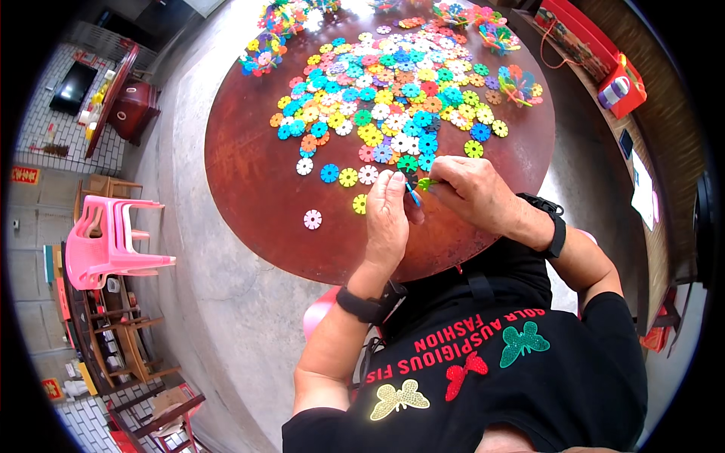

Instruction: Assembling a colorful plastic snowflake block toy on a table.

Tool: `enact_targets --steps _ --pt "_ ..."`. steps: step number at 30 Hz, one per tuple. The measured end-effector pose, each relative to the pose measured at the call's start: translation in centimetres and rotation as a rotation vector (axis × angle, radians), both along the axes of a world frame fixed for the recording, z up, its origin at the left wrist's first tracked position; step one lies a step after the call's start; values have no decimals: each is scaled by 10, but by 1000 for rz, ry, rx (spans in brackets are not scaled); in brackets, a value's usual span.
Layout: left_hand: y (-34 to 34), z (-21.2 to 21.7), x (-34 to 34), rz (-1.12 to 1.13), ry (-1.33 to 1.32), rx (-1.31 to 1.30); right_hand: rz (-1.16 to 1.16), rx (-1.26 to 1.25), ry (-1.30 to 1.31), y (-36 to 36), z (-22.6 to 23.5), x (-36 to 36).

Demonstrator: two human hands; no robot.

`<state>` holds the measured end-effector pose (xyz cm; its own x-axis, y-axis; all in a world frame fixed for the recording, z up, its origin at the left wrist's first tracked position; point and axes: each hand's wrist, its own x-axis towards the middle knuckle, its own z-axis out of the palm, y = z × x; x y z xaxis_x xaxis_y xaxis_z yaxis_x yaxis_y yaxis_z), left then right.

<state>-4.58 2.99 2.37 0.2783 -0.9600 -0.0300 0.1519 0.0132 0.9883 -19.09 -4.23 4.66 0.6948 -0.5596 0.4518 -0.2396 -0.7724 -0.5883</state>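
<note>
Over the near part of the round table (257, 204), my left hand (387, 219) pinches a blue notched plastic disc (413, 194), seen nearly edge-on. My right hand (476, 195) is closed on a yellow-green notched disc (425, 183), held close beside the blue one. Whether the two discs touch or interlock is too small to tell. Nearest to my left hand lie a yellow disc (360, 204) and a white disc (368, 174). A pale pink disc (312, 220) lies farther left, by itself.
Many loose coloured discs (377, 98) spread across the table's middle and far side. Ball-like clusters of joined discs (518, 85) stand along the far edge. Pink plastic chairs (98, 241) are at left. At right, a long side table holds a red box (625, 87) and a phone (626, 143).
</note>
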Motion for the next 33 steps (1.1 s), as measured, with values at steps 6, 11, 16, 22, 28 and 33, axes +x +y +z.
enact_targets --steps 6,11,16,22,28,33 --pt "0 0 0 -8 -5 2 -2 3 -2 1 -1 0" --pt "-1 -1 2 -13 3 8 -22 -9 14 1 0 0" --pt "0 0 2 -46 -25 78 -1 -1 27 0 0 -1" --pt "1 -4 -3 -22 19 57 -4 0 50 3 2 1" --pt "0 -11 -5 -5 -12 64 -7 -46 56 4 -6 2" --pt "3 -11 -10 -19 77 72 5 -68 82 6 -9 3"
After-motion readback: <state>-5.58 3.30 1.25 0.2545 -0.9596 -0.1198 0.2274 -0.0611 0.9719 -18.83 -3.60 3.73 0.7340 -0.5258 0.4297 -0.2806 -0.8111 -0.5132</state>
